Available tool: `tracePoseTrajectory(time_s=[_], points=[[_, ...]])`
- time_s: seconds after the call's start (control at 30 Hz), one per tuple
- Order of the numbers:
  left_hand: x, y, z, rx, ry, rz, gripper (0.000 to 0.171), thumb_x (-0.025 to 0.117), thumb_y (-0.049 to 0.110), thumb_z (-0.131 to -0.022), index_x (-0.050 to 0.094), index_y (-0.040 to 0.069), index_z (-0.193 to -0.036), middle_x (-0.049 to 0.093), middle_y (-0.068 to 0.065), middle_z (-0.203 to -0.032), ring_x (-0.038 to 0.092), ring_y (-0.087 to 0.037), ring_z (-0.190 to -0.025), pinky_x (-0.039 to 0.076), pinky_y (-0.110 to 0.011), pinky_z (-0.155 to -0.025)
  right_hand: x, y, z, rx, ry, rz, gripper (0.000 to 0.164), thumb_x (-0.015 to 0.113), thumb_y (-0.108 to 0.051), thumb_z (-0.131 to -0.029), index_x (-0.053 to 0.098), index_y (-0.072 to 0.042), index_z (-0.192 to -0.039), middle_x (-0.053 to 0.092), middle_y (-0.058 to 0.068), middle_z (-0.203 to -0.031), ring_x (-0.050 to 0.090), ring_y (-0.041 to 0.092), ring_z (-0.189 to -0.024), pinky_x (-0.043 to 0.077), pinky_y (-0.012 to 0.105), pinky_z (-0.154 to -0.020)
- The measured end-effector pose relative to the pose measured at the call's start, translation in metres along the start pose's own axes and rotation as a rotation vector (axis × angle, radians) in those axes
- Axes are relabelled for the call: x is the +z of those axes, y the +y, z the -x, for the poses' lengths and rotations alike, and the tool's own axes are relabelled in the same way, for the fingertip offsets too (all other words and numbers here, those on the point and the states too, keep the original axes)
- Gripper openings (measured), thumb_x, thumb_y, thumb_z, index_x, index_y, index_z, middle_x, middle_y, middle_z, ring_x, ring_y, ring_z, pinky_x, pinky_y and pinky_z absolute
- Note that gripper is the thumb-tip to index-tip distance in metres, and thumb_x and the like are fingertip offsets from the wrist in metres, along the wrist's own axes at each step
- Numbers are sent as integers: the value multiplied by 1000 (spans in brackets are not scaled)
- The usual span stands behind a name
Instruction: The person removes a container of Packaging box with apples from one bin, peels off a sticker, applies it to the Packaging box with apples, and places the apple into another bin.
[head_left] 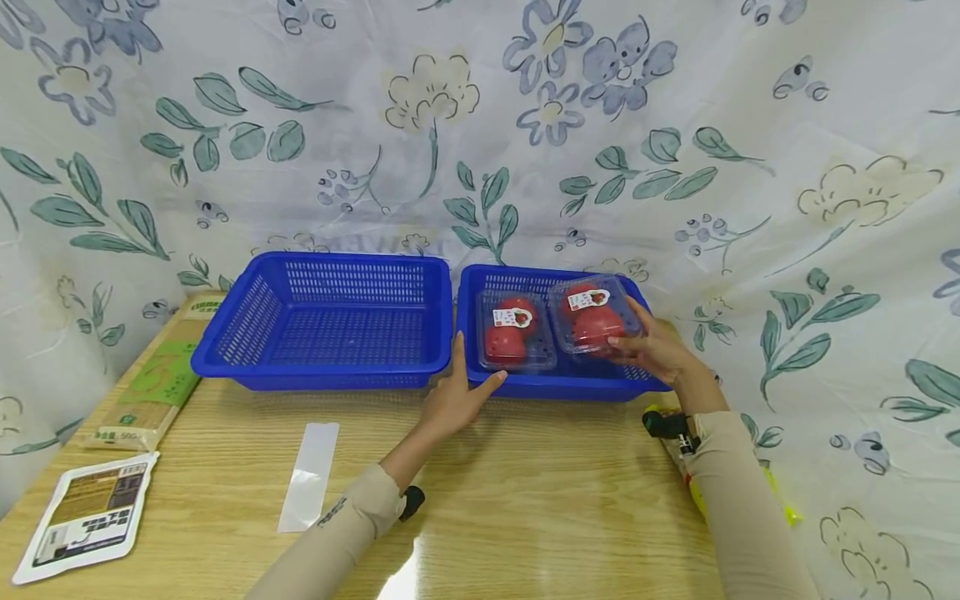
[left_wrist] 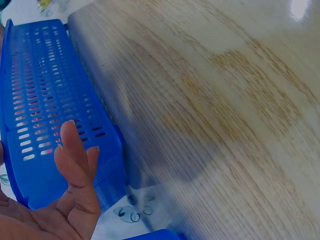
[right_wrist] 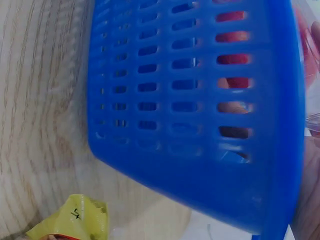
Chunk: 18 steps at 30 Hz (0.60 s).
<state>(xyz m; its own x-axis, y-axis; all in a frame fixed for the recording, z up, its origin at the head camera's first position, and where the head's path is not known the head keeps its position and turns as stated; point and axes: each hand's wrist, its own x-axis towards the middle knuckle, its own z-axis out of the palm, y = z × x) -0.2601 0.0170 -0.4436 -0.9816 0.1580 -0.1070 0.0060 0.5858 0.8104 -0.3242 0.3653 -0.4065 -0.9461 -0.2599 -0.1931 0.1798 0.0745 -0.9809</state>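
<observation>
The right hand grips the right side of a clear plastic box of red round fruit, thumb on its front corner. This box sits tilted at the right end of a blue basket. A similar box lies beside it in the basket's left part. The left hand is at this basket's front left corner, its thumb along the front rim and its index finger pointing into the gap between two baskets. In the left wrist view, the left fingers are outside the basket wall, holding nothing.
Another blue basket stands to the left, with nothing in it. At the left lie a green-labelled pack, a white-edged pouch and a white strip. A yellow bag lies near the right forearm. Floral cloth hangs behind.
</observation>
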Motion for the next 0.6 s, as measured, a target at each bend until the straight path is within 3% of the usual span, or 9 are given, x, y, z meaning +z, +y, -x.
tracePoseTrajectory(time_s=[0.13,0.3,0.5,0.6], points=[[1,0,0,7,14,-13,104,54,69,-90,-13,30,-159,58,-6,-56,52,-20,-45,35,-32,-44,-2,3,0,22,22,7,97,55,2,-97,-9,-36,-159,10,24,-159,41,38,-130,49,47,-99],[2,-1,-1,9,17,-21,104,54,69,-89,-13,30,-159,53,-4,-56,47,-18,-45,32,-31,-43,-4,7,-1,48,20,21,96,53,1,-98,-13,-33,-159,5,26,-160,36,43,-134,48,49,-100],[2,-3,-2,7,19,-28,105,53,71,-89,-13,29,-159,49,-3,-55,44,-17,-44,29,-29,-41,-4,10,-5,79,-1,116,95,56,-5,-99,-15,-28,-158,1,29,-161,52,37,-121,45,54,-103],[2,-3,-3,8,19,-34,106,53,71,-88,-13,29,-159,50,-4,-57,45,-18,-45,31,-30,-42,-3,8,-5,109,13,107,97,55,-1,-97,-15,-29,-158,0,28,-161,54,36,-117,38,60,-107]])
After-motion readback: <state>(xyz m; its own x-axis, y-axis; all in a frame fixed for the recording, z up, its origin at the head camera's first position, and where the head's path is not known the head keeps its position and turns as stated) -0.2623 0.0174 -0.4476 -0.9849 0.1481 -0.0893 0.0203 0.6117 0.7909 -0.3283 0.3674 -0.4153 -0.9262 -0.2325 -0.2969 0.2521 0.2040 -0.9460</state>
